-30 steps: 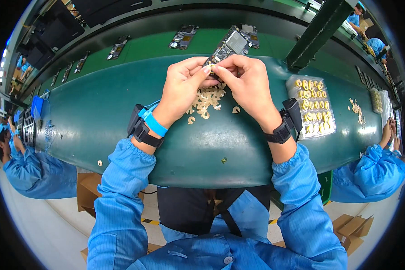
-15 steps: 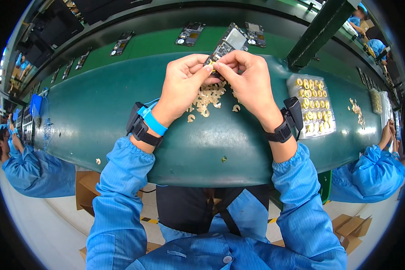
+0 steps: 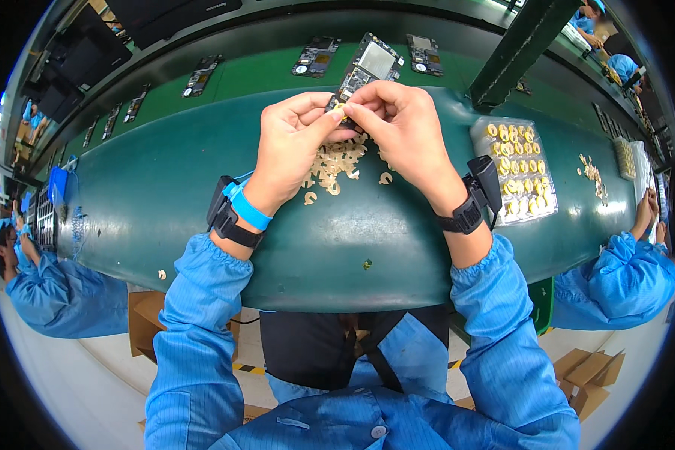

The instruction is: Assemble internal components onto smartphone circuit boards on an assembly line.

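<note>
Both my hands meet over the bench around a dark circuit board (image 3: 377,61) with a large silver shield, its far end tilted up. My left hand (image 3: 289,142) grips the board's near end, fingers underneath and thumb on top. With its thumb and forefinger closed together, my right hand (image 3: 409,135) works at a small yellow part (image 3: 340,113) on that near end. Both thumb tips cover most of this part. Beneath my hands lies a pile of small cream, crescent-shaped pieces (image 3: 334,165), partly hidden by the fingers.
A clear tray (image 3: 529,212) with rows of round yellow parts stands to the right, near a dark upright post (image 3: 521,64). More circuit boards (image 3: 316,56) lie along the green strip (image 3: 262,75) behind the bench. Co-workers in blue sit at left (image 3: 67,292) and right (image 3: 607,281).
My hands and the circuit board have shifted slightly to the left. Both thumbs are still together at the yellow part, and the grip looks the same.
</note>
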A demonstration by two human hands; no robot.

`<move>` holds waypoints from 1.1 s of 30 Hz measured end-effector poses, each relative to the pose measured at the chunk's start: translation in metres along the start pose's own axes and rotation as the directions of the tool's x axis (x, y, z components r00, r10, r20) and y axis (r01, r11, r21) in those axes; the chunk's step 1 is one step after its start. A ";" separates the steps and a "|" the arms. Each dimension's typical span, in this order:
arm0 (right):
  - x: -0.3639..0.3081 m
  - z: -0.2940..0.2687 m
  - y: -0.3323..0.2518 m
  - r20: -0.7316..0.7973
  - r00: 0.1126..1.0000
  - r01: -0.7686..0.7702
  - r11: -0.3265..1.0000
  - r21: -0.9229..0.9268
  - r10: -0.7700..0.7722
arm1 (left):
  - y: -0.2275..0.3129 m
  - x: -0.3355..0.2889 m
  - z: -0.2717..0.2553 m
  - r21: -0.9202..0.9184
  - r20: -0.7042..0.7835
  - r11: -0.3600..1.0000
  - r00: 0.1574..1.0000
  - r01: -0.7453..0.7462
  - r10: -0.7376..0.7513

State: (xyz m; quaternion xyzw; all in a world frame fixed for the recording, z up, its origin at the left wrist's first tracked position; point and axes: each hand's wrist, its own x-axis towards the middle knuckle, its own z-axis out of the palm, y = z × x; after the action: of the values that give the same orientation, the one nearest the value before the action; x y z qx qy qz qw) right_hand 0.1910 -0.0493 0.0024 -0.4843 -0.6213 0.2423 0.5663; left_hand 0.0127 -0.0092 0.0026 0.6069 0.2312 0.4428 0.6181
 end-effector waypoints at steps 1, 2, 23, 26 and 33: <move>-0.001 0.000 0.000 0.000 1.000 0.000 1.000 0.000 0.000 | -0.002 0.000 -0.001 -0.001 0.000 1.000 1.000 0.000 0.000; -0.002 -0.001 -0.001 0.010 1.000 -0.004 1.000 -0.030 0.004 | -0.005 0.000 -0.003 -0.012 0.007 1.000 1.000 0.015 -0.015; 0.001 -0.002 0.001 -0.059 0.985 -0.170 0.973 -0.156 0.163 | -0.009 0.004 -0.008 -0.147 -0.197 0.989 0.980 0.009 -0.038; -0.003 0.010 0.010 0.024 0.983 -0.182 0.978 0.098 0.181 | -0.022 0.002 -0.008 -0.182 -0.160 0.981 0.983 0.062 -0.091; 0.018 -0.008 0.020 -0.171 0.943 -0.261 0.952 0.159 0.286 | -0.025 0.005 -0.013 0.370 -0.239 0.918 0.940 -0.144 0.244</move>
State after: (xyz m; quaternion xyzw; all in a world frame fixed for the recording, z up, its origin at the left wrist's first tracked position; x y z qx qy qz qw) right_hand 0.2073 -0.0271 -0.0043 -0.5480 -0.4728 0.3120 0.6155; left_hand 0.0114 0.0049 -0.0216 0.6574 0.3287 0.5363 0.4150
